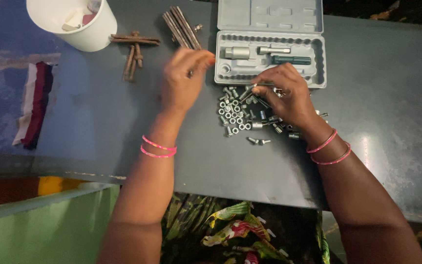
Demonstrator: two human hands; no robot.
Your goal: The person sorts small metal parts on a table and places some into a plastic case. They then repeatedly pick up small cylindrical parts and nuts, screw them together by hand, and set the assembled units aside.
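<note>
Your right hand [284,90] pinches a small metal part above the nuts [234,115] at center; your left hand [184,78] hovers half-curled, its grasp unclear, beside the case [269,49].

Two hands [184,80] are seen, four pink bangles [158,147], one white cup [74,22], one grey tool case [270,44], and one uncounted heap of nuts and bolts [242,117].
</note>
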